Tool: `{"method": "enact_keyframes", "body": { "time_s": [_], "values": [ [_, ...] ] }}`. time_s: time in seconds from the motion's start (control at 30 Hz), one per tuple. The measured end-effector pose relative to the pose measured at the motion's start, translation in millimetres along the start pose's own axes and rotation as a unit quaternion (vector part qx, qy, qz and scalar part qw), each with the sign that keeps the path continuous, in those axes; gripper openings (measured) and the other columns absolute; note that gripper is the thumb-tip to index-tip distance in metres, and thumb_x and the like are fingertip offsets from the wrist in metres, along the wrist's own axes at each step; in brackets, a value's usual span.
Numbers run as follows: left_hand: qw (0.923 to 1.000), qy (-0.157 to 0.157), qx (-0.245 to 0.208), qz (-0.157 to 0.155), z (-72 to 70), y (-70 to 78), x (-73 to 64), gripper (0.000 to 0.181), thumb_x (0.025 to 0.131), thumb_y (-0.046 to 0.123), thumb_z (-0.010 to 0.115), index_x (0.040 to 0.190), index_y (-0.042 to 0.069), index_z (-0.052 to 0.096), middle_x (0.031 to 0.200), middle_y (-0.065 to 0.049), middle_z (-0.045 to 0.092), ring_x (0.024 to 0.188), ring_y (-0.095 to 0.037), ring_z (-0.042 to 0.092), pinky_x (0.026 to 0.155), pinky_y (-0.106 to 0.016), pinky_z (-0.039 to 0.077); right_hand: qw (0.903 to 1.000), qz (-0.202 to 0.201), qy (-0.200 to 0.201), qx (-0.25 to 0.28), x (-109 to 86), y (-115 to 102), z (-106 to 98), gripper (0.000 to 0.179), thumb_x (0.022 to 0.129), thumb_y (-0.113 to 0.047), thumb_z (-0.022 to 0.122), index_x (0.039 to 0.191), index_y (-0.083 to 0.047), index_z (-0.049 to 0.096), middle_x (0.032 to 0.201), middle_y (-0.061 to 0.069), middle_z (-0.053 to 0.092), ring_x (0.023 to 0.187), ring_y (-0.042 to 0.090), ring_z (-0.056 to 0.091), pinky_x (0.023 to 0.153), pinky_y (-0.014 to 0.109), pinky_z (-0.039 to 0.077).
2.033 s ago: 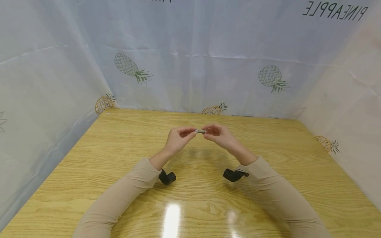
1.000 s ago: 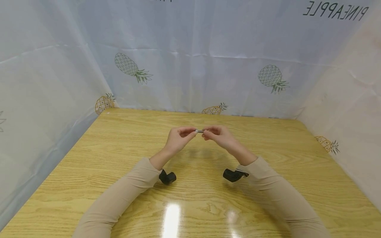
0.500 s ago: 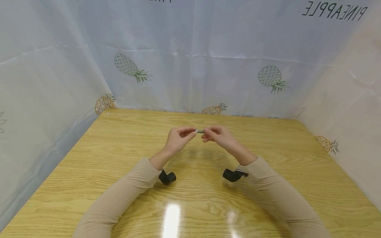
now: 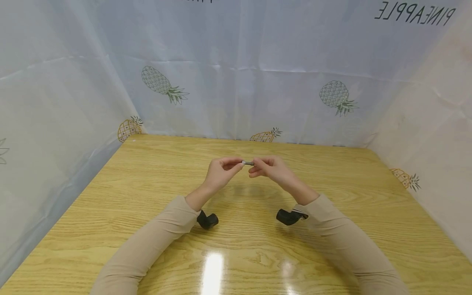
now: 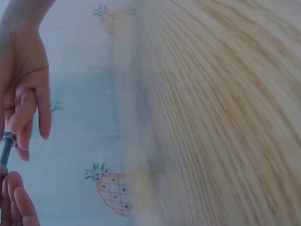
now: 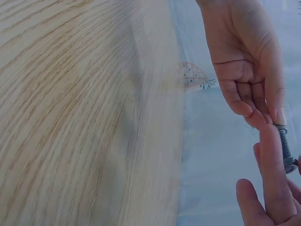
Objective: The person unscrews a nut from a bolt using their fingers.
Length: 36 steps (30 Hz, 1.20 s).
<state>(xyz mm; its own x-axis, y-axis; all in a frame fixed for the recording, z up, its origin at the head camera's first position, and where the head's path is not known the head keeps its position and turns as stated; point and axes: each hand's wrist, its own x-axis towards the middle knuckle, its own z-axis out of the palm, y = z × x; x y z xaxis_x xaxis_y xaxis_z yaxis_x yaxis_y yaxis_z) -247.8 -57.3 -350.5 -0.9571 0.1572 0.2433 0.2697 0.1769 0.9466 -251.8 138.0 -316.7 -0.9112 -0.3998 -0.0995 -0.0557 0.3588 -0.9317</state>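
A small metal bolt (image 4: 248,163) is held level above the table between the hands. My left hand (image 4: 220,172) pinches its left end between thumb and fingertips. Toward the other end sits a nut (image 6: 290,164), seen in the right wrist view, with threaded shank showing between it and the left hand. My right hand (image 4: 274,169) has its thumb and forefinger on the nut, its other fingers curled below. In the left wrist view the nut shows right at the right hand's fingers (image 5: 23,110). Fingertips partly cover both ends of the bolt.
The wood-grain table (image 4: 243,246) spreads beneath both arms. A white curtain printed with pineapples (image 4: 236,82) encloses the back and sides. Black wrist-worn pieces (image 4: 207,220) stick out under the sleeves. A tiny white speck (image 4: 134,140) lies near the back left corner.
The right thumb and fingers have shifted across each other around the nut, the thumb moving up and the other fingers dropping lower. My left hand and both forearms stay in place.
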Motion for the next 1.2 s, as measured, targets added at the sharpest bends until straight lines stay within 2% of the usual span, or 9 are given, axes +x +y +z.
{"method": "enact_keyframes", "body": {
  "time_s": [0.13,0.27,0.37,0.53,0.63,0.77,0.9,1.07,1.2],
  "values": [
    [1.0,0.0,-0.001,0.001,-0.6,-0.5,0.2,0.027,0.088,0.018,0.066,0.111,0.003,0.068,0.109,-0.017,0.068,0.096,-0.025,0.067,0.083,-0.03,0.056,0.9999,-0.008,0.008,-0.006,0.0,-1,0,0.037,0.098,-0.025,0.05,0.126,-0.002,0.055,0.118,0.024,0.062,0.097,0.016,0.068,0.107,0.047,0.04],
    [1.0,-0.001,-0.006,0.001,-0.7,-1.9,0.7,0.028,0.088,0.016,0.065,0.112,0.001,0.067,0.109,-0.017,0.068,0.095,-0.024,0.067,0.082,-0.028,0.056,0.9994,-0.025,0.021,-0.011,0.1,0,0,0.036,0.092,-0.015,0.06,0.125,-0.003,0.054,0.123,0.022,0.058,0.109,0.027,0.062,0.104,0.049,0.042],
    [1.0,-0.002,-0.006,0.003,-0.5,-2.5,0.7,0.029,0.088,0.016,0.065,0.113,0.0,0.067,0.109,-0.017,0.068,0.096,-0.024,0.067,0.083,-0.029,0.056,0.9993,-0.025,0.019,-0.017,-0.1,1,-1,0.041,0.091,-0.019,0.062,0.129,-0.007,0.052,0.125,0.02,0.058,0.113,0.03,0.06,0.104,0.051,0.042],
    [1.0,-0.004,-0.001,0.0,-0.3,-1.4,0.1,0.029,0.088,0.017,0.065,0.113,0.002,0.067,0.11,-0.016,0.068,0.098,-0.024,0.066,0.083,-0.03,0.055,0.9999,-0.011,-0.002,-0.013,1.1,3,-3,0.045,0.097,-0.033,0.05,0.132,-0.004,0.05,0.12,0.022,0.062,0.102,0.021,0.066,0.107,0.049,0.039],
    [1.0,-0.004,-0.003,0.0,-0.4,-1.3,0.3,0.028,0.088,0.017,0.065,0.112,0.003,0.068,0.109,-0.017,0.068,0.098,-0.026,0.066,0.083,-0.03,0.056,0.9999,-0.008,0.004,-0.012,1.6,3,-2,0.039,0.097,-0.028,0.05,0.127,-0.003,0.054,0.118,0.023,0.062,0.099,0.02,0.067,0.107,0.048,0.039],
    [1.0,-0.004,-0.005,0.002,-1.0,-1.7,0.5,0.027,0.088,0.016,0.066,0.112,0.003,0.068,0.11,-0.018,0.068,0.097,-0.027,0.066,0.083,-0.029,0.056,0.9992,-0.015,0.029,-0.025,2.1,2,-1,0.031,0.092,-0.017,0.06,0.12,-0.005,0.058,0.12,0.022,0.06,0.104,0.026,0.063,0.104,0.05,0.042],
    [0.9999,-0.008,-0.007,-0.008,-1.6,3.0,-1.3,0.029,0.088,0.014,0.065,0.113,0.0,0.066,0.112,-0.02,0.067,0.1,-0.03,0.065,0.085,-0.03,0.055,0.9985,-0.017,0.036,-0.038,1.5,3,-1,0.037,0.089,-0.02,0.065,0.123,-0.008,0.056,0.122,0.017,0.06,0.109,0.028,0.061,0.101,0.051,0.043],
    [0.9998,-0.009,0.01,-0.017,-1.9,23.1,-10.5,0.029,0.09,0.01,0.061,0.115,-0.005,0.064,0.112,-0.023,0.065,0.101,-0.032,0.064,0.085,-0.032,0.055,0.9997,-0.002,0.016,-0.018,1.1,2,-2,0.041,0.095,-0.032,0.055,0.127,-0.007,0.054,0.121,0.021,0.062,0.101,0.02,0.066,0.106,0.049,0.041],
    [0.9999,-0.008,0.006,-0.012,-1.6,18.0,-9.1,0.029,0.09,0.01,0.062,0.114,-0.005,0.064,0.113,-0.022,0.065,0.101,-0.032,0.064,0.085,-0.031,0.055,0.9998,0.006,0.014,-0.012,0.7,2,-1,0.038,0.097,-0.03,0.051,0.125,-0.004,0.056,0.121,0.023,0.06,0.098,0.016,0.067,0.107,0.047,0.04]
  ]
}}
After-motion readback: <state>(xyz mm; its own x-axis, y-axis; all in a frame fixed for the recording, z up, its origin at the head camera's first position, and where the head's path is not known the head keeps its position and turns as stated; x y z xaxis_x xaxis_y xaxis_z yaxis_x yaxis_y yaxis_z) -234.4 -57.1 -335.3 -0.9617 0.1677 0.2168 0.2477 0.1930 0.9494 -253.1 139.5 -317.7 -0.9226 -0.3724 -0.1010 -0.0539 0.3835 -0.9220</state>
